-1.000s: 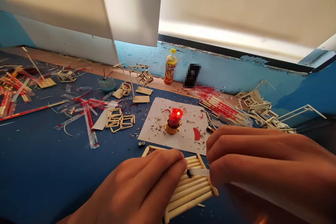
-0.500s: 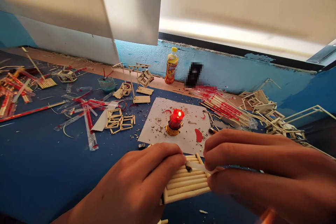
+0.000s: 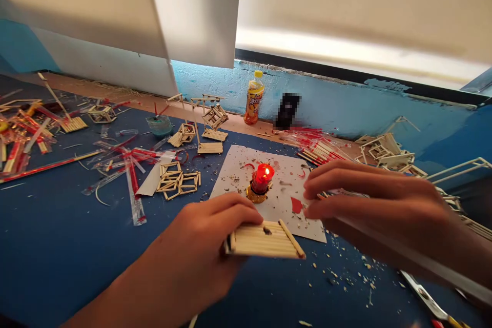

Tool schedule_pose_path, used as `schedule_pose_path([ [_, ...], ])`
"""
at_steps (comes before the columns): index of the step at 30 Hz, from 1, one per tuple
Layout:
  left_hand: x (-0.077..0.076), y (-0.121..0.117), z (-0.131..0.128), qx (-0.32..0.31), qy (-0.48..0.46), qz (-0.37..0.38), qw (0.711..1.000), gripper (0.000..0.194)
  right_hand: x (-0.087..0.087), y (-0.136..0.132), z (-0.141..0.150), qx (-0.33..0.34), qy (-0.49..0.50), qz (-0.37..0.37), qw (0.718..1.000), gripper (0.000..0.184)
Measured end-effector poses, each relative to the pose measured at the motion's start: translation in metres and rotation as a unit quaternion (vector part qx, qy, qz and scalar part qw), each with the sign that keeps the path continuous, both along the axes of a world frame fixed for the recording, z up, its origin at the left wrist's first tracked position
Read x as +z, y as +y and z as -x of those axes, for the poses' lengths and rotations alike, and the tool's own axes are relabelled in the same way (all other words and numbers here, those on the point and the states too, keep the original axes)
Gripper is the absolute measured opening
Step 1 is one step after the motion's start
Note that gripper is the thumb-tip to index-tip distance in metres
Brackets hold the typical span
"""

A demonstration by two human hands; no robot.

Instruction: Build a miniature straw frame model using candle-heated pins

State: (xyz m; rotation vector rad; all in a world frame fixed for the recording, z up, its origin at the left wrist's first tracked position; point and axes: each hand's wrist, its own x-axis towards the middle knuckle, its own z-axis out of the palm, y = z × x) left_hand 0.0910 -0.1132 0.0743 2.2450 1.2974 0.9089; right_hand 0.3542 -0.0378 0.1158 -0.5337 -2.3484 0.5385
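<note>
My left hand (image 3: 192,246) is closed around the left end of a small panel of wooden sticks (image 3: 253,243), held tilted above the table. A dark blob (image 3: 267,231) marks its upper face close to my fingertips. My right hand (image 3: 372,200), curled and a little blurred, hovers to the right, apart from the panel. Along its underside runs a pale white stick (image 3: 461,279), smeared by motion, which it seems to hold. Past the panel, a lit red candle (image 3: 263,178) stands in a gold base on a sheet of white paper (image 3: 226,177) strewn with crumbs.
Stick frames (image 3: 179,180) and red plastic wrappers (image 3: 132,184) lie on the left. At the back are a glass jar (image 3: 159,126) and a drink bottle (image 3: 254,100). Bundled sticks (image 3: 323,148) and more frames (image 3: 384,151) lie right, scissors (image 3: 425,297) at front right.
The white stick's end was on the panel by the dark blob; my right hand has pulled it away to the right. The panel has tipped flatter, and scissors have come into sight.
</note>
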Motion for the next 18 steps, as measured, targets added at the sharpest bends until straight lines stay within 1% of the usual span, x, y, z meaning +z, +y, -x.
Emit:
schedule_pose_path([
  [2, 0.003, 0.015, 0.000, 0.004, -0.016, 0.071, 0.997, 0.034, -0.006, 0.016, 0.002, 0.019, -0.069, -0.098, 0.993, 0.019],
  [3, 0.003, 0.022, -0.001, 0.008, -0.023, 0.110, 0.994, 0.028, -0.010, 0.025, 0.003, 0.020, -0.085, -0.130, 0.988, 0.018],
  [4, 0.002, 0.029, 0.000, 0.014, -0.028, 0.145, 0.989, 0.022, -0.015, 0.033, 0.003, 0.012, -0.090, -0.137, 0.986, 0.018],
  [6, -0.002, 0.039, 0.000, 0.027, -0.030, 0.195, 0.980, 0.015, -0.028, 0.049, 0.002, 0.000, -0.094, -0.119, 0.988, 0.018],
  [8, -0.008, 0.045, 0.000, 0.033, -0.021, 0.207, 0.978, 0.012, -0.040, 0.060, 0.001, -0.007, -0.090, -0.093, 0.992, 0.020],
  [10, -0.012, 0.045, 0.000, 0.030, -0.011, 0.186, 0.982, 0.013, -0.050, 0.066, -0.001, -0.014, -0.080, -0.076, 0.994, 0.022],
  [11, -0.014, 0.043, 0.000, 0.027, -0.010, 0.163, 0.986, 0.016, -0.053, 0.067, -0.001, -0.019, -0.072, -0.077, 0.994, 0.024],
  [15, -0.015, 0.026, -0.004, -0.009, -0.020, 0.021, 1.000, 0.034, -0.058, 0.058, -0.004, -0.058, -0.024, -0.105, 0.993, 0.026],
  [18, -0.014, 0.008, -0.005, -0.028, -0.008, -0.081, 0.996, 0.036, -0.057, 0.043, -0.008, -0.072, 0.019, -0.098, 0.992, 0.020],
])
